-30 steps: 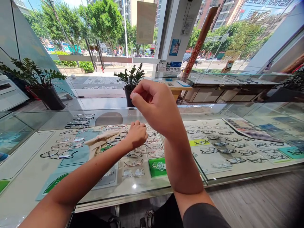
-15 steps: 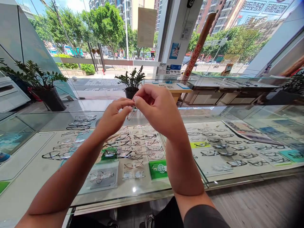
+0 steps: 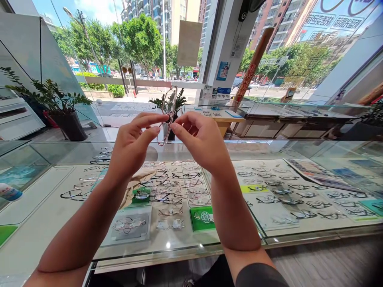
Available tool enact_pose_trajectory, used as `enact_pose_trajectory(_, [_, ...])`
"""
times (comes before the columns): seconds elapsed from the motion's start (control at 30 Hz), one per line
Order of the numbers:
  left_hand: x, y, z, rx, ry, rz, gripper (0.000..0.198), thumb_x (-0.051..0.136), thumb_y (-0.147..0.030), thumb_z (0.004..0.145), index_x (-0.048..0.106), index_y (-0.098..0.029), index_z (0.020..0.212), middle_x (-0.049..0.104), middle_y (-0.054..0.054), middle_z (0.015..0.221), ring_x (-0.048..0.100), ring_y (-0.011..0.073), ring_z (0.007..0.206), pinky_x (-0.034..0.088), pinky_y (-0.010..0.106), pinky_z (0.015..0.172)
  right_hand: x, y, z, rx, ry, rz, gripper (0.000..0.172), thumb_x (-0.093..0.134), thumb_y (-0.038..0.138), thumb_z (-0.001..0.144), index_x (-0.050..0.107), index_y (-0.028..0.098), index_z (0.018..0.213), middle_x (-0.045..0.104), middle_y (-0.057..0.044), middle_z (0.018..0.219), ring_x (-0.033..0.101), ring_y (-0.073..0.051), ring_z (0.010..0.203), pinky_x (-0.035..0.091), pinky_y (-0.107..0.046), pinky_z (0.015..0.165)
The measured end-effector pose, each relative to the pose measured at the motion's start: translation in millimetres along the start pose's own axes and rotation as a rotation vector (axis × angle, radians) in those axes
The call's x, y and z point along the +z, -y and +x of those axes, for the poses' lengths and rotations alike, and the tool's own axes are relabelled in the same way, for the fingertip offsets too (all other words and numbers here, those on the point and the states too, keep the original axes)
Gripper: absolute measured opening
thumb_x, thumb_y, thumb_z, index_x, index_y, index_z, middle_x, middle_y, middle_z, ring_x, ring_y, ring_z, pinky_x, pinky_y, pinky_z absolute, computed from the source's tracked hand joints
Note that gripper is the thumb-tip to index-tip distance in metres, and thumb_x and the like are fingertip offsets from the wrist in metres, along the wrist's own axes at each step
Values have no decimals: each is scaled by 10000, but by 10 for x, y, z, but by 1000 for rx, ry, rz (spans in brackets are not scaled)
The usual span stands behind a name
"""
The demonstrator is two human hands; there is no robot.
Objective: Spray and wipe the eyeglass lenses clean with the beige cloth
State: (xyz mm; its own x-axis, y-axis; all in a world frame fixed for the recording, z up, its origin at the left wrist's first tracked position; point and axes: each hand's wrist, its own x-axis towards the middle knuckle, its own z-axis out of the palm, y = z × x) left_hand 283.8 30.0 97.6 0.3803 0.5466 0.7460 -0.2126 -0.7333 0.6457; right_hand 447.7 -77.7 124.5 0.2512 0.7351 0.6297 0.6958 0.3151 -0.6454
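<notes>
A pair of thin-rimmed eyeglasses [image 3: 173,104] is held up above the glass counter, turned on end so that one lens rim stands above my fingers and part of the frame hangs below. My left hand [image 3: 130,141] grips it from the left between index finger and thumb. From the other side, my right hand [image 3: 202,141] pinches it near the middle, its other fingers curled. Fingertips cover the centre of the frame. Beneath my hands, rows of eyeglasses [image 3: 170,211] lie in the display case.
The glass-topped counter [image 3: 179,249] runs across in front of me. A beige cloth [image 3: 143,174] lies beyond my left forearm. At far left are a bottle [image 3: 10,192] and a potted plant [image 3: 67,123]. A printed board [image 3: 317,172] rests on the right.
The eyeglasses have swung from low between my fingers to upright, rising above them. My left hand has shifted left, and my right-hand fingers have lowered slightly. The view has tilted up a little.
</notes>
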Motion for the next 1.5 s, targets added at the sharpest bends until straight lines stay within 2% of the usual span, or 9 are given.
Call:
enact_pose_trajectory(0.13, [7,-39,-13,-14,18,-26,296,709,-267,964,885,-309,1198,807,33,1268,703,265,1250,538,440,1156,21,-35,2,-28,-23,50,234,726,444,1002,713,224,922,637,24,741,535,-142,706,388,-343,701])
enact_pose_trajectory(0.37, [7,-47,-18,-31,22,7,217,759,-325,962,882,-295,1139,826,43,1181,703,244,1120,560,425,1024,59,-55,7,-61,-52,78,174,695,338,959,678,217,835,652,24,725,554,-134,673,402,-338,658])
enact_pose_trajectory(0.53, [11,27,6,-23,-23,-47,174,822,-355,940,800,-248,1076,817,52,1097,718,213,1023,568,357,912,77,-48,8,-102,-72,123,155,682,299,931,642,224,802,637,40,712,544,-125,667,414,-329,659])
enact_pose_trajectory(0.8, [26,64,45,-76,-9,-106,222,830,-434,948,776,-220,927,794,48,986,717,186,947,578,333,903,68,4,-11,-177,-20,138,165,673,301,974,637,218,835,656,30,763,550,-133,723,422,-331,704])
enact_pose_trajectory(0.93, [29,68,51,-58,2,-163,222,846,-425,944,769,-218,920,793,44,964,730,182,937,598,324,886,61,1,-14,-200,-2,137,173,673,310,995,638,216,853,656,29,777,555,-134,739,417,-338,720])
enact_pose_trajectory(1.07, [-30,81,65,-41,5,-194,207,839,-411,967,761,-223,929,806,51,1002,762,194,993,623,355,959,16,8,-23,-201,6,103,164,666,300,983,635,222,842,655,30,774,556,-134,736,424,-337,724])
enact_pose_trajectory(1.17, [-133,72,90,-56,14,-174,219,828,-434,973,747,-235,932,815,57,1013,780,215,1007,646,392,971,-35,24,-38,-172,-46,26,149,663,288,960,627,236,825,645,35,743,558,-137,703,417,-343,704])
enact_pose_trajectory(1.33, [-290,23,133,-84,74,-53,283,843,-499,935,739,-238,904,817,80,974,785,235,950,676,384,864,-81,18,-51,-98,-146,-174,169,623,322,1008,616,255,854,649,32,653,529,-157,604,390,-376,690])
enact_pose_trajectory(1.5, [-341,5,156,-86,105,-4,318,867,-511,897,730,-225,869,811,88,926,784,236,928,675,364,816,-81,-40,-26,-62,-320,-304,165,590,352,1055,646,255,935,741,-17,731,655,-208,667,450,-422,783])
